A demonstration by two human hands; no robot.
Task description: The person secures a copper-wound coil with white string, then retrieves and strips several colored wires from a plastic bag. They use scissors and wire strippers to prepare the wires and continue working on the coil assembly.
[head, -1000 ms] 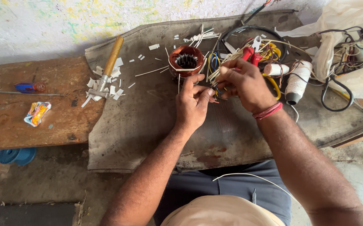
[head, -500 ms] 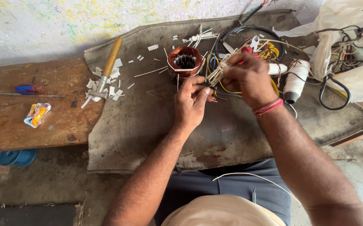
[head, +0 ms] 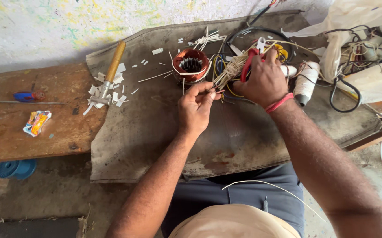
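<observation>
One copper-wound stator [head: 191,65], one thread spool [head: 306,82], one wooden-handled tool [head: 110,70], one blue screwdriver [head: 25,95], one crumpled wrapper [head: 36,122], two hands.

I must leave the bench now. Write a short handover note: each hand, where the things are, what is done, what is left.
Left hand: fingertips pinch thin wire ends beside the coil.
Right hand: closed on red-handled pliers, at the pale wire bundle.
Coil: on the grey mat, copper winding in place, leads running out to the right.
Chisel and white paper scraps: left edge of the mat. Thread spool: right of the hands.
Done: coil wound.
Left: the lead ends are loose, not yet tied.
</observation>
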